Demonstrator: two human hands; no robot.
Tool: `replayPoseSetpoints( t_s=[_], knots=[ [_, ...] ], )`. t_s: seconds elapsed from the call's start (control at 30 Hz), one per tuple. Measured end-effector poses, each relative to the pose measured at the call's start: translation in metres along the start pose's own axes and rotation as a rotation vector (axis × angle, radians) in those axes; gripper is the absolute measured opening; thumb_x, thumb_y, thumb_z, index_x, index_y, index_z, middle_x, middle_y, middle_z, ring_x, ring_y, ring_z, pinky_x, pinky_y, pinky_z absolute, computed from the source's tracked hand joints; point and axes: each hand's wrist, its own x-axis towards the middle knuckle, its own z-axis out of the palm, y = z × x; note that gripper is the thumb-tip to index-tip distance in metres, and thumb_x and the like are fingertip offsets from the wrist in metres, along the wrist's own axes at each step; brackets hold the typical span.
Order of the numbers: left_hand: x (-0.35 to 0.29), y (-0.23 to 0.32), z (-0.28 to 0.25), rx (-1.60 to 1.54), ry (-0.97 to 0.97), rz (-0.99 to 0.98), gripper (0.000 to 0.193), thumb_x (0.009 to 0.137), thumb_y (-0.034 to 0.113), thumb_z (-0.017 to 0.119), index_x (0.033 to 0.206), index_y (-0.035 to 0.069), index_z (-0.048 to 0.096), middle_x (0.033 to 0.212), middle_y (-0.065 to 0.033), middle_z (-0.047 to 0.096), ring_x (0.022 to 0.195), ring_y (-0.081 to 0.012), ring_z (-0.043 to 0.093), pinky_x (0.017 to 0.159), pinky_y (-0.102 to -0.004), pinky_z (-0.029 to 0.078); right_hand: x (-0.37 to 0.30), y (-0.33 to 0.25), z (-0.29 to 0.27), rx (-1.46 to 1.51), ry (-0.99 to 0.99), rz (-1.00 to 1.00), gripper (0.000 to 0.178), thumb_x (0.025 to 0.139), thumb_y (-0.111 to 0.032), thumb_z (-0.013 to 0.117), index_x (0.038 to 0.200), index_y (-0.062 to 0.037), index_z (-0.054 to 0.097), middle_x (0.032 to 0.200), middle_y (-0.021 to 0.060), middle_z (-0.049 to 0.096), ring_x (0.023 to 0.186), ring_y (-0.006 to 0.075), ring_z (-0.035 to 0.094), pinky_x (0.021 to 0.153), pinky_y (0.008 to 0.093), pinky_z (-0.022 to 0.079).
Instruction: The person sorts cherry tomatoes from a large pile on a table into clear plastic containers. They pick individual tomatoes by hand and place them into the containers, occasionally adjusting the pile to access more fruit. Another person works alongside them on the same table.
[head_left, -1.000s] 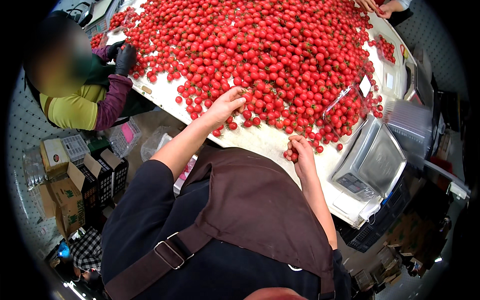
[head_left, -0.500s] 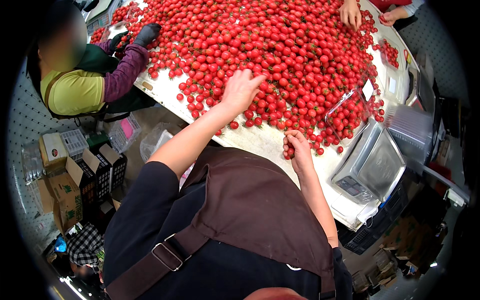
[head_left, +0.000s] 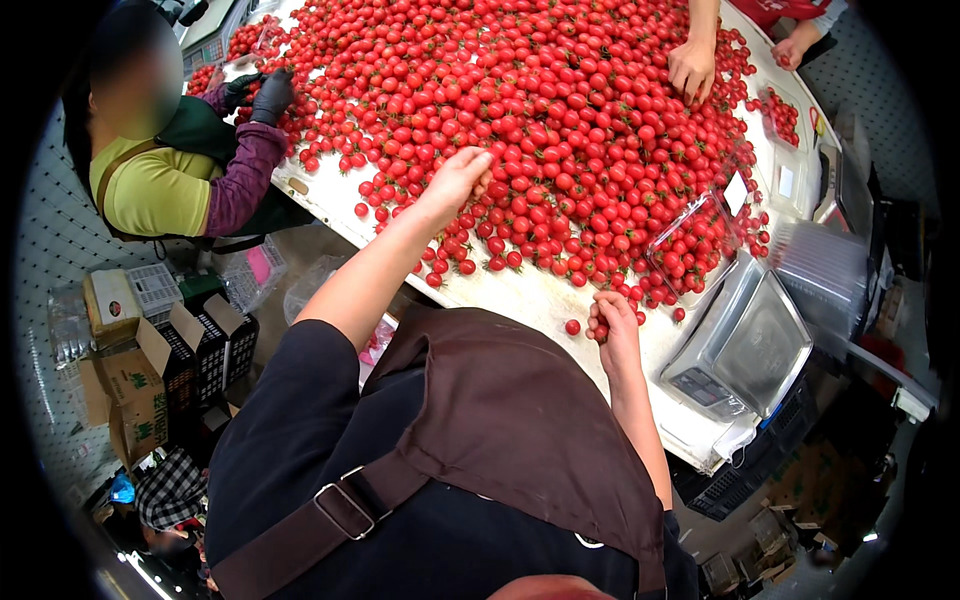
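A big heap of red cherry tomatoes (head_left: 560, 110) covers a white table (head_left: 520, 295). My left hand (head_left: 458, 180) reaches into the near edge of the heap, fingers curled over some tomatoes. My right hand (head_left: 612, 318) is at the table's front edge, closed around a few cherry tomatoes, with one loose tomato (head_left: 572, 326) just to its left. A clear plastic punnet (head_left: 695, 240) partly filled with tomatoes stands to the right of my right hand, beside a metal weighing scale (head_left: 745, 345).
A person in a yellow top with dark gloves (head_left: 270, 95) works at the table's left side. Another person's hand (head_left: 692, 70) rests on the heap at the far side. Cardboard boxes (head_left: 130, 370) and black crates stand on the floor at left.
My left hand has moved farther into the heap and curled over tomatoes. My right hand stayed at the front edge. The far person's hand has come onto the pile.
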Motion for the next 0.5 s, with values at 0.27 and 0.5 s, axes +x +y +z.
replayPoseSetpoints(
  t_s=[0.27, 0.5],
  knots=[
    [0.042, 0.05, -0.036, -0.038, 0.119, -0.019, 0.031, 0.097, 0.044, 0.06, 0.097, 0.014, 0.056, 0.078, 0.0011, 0.059, 0.073, -0.0119, 0.06, 0.069, -0.0325, 0.051, -0.029, 0.023, -0.074, 0.02, 0.249, 0.047, 0.009, 0.1, -0.017, 0.055, 0.1, -0.0086, 0.058, 0.078, 0.0014, 0.057, 0.06, 0.0094, 0.051, 0.052, 0.0249, 0.044],
    [0.091, 0.065, -0.027, 1.261, 0.506, 0.116, 0.039, 0.087, 0.044, 0.071, 0.099, 0.007, 0.067, 0.097, -0.0126, 0.072, 0.096, -0.0298, 0.069, 0.081, -0.0434, 0.055, -0.026, 0.029, -0.069, 0.069, 0.227, 0.042, 0.008, 0.099, -0.013, 0.054, 0.101, -0.0066, 0.058, 0.077, 0.0022, 0.058, 0.058, 0.0092, 0.052, 0.051, 0.0245, 0.046]
  ],
)
